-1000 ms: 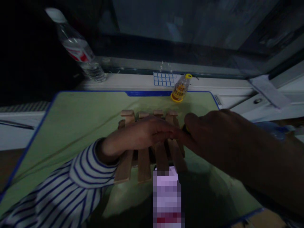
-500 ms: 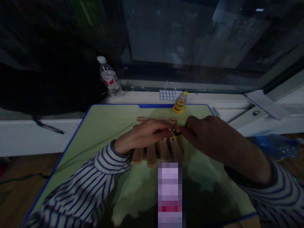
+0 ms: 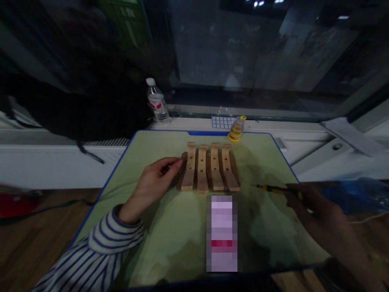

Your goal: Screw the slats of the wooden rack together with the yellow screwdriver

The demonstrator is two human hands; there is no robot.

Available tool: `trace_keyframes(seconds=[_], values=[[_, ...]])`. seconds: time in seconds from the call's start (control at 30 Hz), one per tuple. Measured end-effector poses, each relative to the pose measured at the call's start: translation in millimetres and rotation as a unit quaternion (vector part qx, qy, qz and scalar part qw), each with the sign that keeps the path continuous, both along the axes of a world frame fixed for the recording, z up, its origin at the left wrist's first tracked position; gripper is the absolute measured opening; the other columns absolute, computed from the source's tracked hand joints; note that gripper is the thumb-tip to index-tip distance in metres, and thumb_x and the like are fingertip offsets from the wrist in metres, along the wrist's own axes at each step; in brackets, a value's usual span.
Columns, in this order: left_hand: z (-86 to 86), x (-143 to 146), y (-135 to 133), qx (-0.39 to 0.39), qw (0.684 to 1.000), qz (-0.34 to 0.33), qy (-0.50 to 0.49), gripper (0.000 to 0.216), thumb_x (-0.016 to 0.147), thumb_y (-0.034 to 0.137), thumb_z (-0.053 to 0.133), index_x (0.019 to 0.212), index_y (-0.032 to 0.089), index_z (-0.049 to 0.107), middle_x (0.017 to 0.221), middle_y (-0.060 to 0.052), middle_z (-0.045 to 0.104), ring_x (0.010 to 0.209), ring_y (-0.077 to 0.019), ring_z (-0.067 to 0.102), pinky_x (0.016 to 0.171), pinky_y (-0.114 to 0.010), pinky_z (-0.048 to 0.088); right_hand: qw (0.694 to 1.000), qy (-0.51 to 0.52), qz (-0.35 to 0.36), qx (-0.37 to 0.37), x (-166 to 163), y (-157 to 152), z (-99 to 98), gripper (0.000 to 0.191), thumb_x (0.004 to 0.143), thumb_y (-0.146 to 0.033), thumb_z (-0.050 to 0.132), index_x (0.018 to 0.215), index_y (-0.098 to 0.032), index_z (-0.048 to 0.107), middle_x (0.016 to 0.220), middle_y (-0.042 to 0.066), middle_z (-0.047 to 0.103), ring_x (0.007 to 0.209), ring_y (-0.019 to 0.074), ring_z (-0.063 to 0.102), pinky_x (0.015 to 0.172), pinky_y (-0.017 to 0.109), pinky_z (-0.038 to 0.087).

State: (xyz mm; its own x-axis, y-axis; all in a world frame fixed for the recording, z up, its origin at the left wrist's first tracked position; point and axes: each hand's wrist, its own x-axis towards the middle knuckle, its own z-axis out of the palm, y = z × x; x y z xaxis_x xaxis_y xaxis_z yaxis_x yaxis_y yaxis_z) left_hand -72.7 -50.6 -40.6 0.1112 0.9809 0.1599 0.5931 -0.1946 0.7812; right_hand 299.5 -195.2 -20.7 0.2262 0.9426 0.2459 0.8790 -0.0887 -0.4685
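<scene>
On the table lies a dark wooden base [image 3: 207, 177] with several pale wooden strips [image 3: 214, 164] across it, each with two dark holes and a flared near end. My left hand [image 3: 156, 180] is at the left edge of this base, thumb and fingers closed on its rim. To the right, my right hand [image 3: 316, 211] grips a screwdriver [image 3: 273, 189] with a yellow and black handle. Its thin tip points left, apart from the wood and over the table. The right hand is dim and slightly blurred.
A yellow-capped glue bottle [image 3: 236, 129] stands at the far edge of the blue-rimmed table [image 3: 170, 243]. On the sill are a water bottle [image 3: 158, 103] and a blue-lined grid sheet [image 3: 223, 122]. A pixelated upright patch [image 3: 221, 231] covers part of the near table.
My right hand has drawn back right and nearer with the screwdriver, away from the strips. My left hand has moved off the top of the strips to the base's left edge.
</scene>
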Motion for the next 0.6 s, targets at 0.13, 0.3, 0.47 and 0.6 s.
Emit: trace_keyframes(seconds=[0.13,0.3,0.47,0.6], values=[[-23.2,-9,-24,-0.036,0.999,0.019,-0.019,0.052,0.082,0.057,0.057,0.117,0.019,0.061,0.104,-0.008,0.069,0.085,-0.0203,0.066,0.072,-0.032,0.055,0.999,0.025,-0.006,-0.031,7,-23,-44.9,0.041,0.083,-0.051,0.057,0.109,-0.02,0.062,0.08,0.007,0.074,0.053,0.0165,0.067,0.047,0.025,0.053],[-28.5,-11,-44,-0.076,0.993,-0.069,-0.059,0.061,0.086,0.053,0.054,0.138,0.022,0.042,0.14,-0.011,0.049,0.122,-0.0263,0.053,0.103,-0.045,0.043,0.999,-0.028,0.016,-0.011,-7,-37,-79.0,0.036,0.086,-0.048,0.054,0.11,-0.023,0.061,0.084,0.005,0.074,0.066,0.0192,0.071,0.055,0.027,0.058],[-22.8,-2,-48,-0.107,0.983,-0.115,-0.096,0.066,0.086,0.05,0.056,0.142,0.02,0.036,0.147,-0.01,0.041,0.135,-0.0271,0.039,0.116,-0.047,0.027,0.992,-0.101,0.069,0.019,-11,-37,-87.3,0.028,0.088,-0.04,0.053,0.108,-0.022,0.06,0.097,0.011,0.072,0.088,0.0273,0.07,0.077,0.043,0.059],[-24.0,2,-48,-0.122,0.982,-0.108,-0.097,0.066,0.088,0.051,0.054,0.143,0.019,0.035,0.147,-0.01,0.042,0.134,-0.0266,0.04,0.116,-0.047,0.026,0.988,-0.116,0.104,0.012,-15,-28,-73.4,0.032,0.086,-0.039,0.056,0.112,-0.019,0.058,0.102,0.012,0.071,0.094,0.0296,0.067,0.081,0.048,0.057]])
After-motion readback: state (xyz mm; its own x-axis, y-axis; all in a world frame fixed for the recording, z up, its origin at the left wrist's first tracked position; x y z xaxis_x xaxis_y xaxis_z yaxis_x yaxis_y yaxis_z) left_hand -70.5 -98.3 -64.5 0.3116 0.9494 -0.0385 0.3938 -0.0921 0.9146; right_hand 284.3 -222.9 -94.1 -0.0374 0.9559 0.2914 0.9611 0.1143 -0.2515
